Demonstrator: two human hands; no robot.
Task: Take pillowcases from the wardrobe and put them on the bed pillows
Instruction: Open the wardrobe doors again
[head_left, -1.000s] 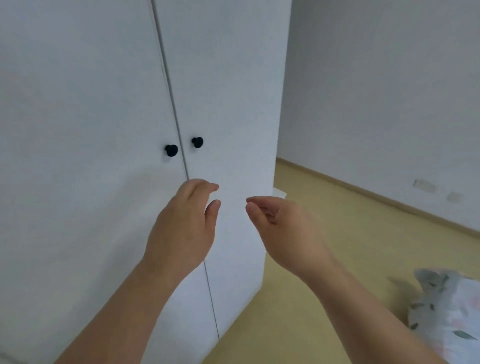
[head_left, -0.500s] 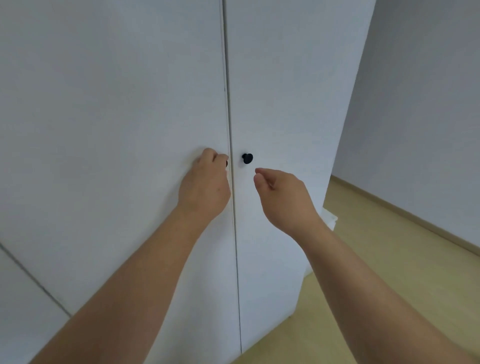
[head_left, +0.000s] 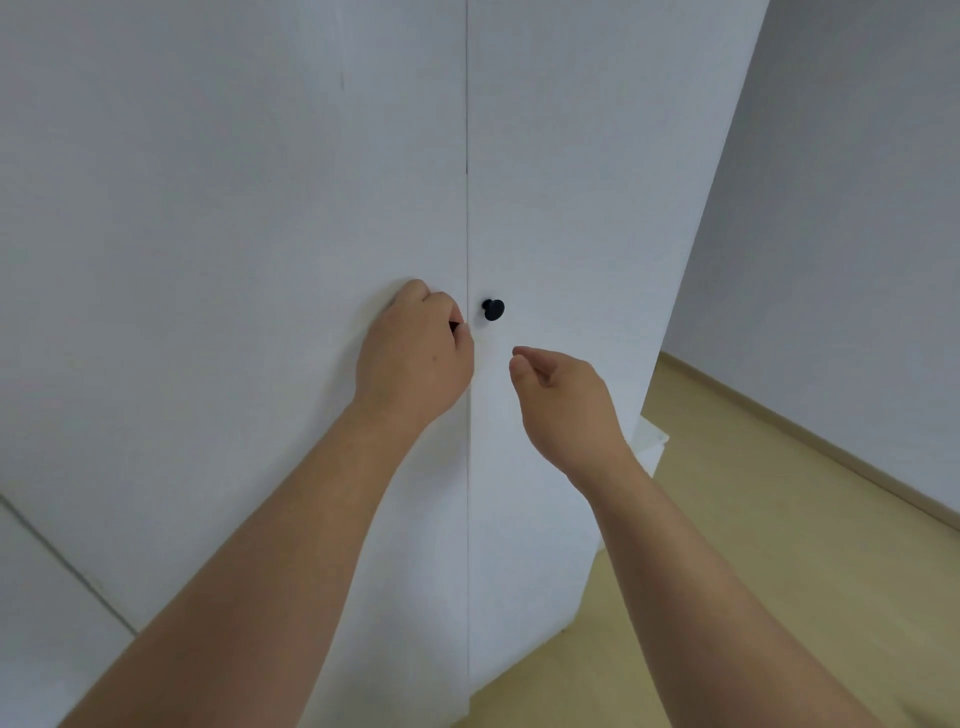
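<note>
A white wardrobe (head_left: 260, 182) with two closed doors fills most of the view. My left hand (head_left: 415, 353) is closed around the black knob of the left door, and only a sliver of that knob (head_left: 454, 326) shows between the fingers. The right door's black knob (head_left: 492, 309) is fully in sight. My right hand (head_left: 561, 400) hovers just below and right of it, fingers loosely curled, holding nothing and not touching the knob. No pillowcases or pillows are in view.
The wardrobe's right side panel (head_left: 675, 260) ends at a grey wall (head_left: 857, 208). Light wooden floor (head_left: 779, 545) with a skirting board runs to the right. A small white block (head_left: 652, 441) sits at the wardrobe's right foot.
Both hands rose to the knobs as my view turned to face the wardrobe. The left hand has closed on the left knob; the right hand has come close under the right knob.
</note>
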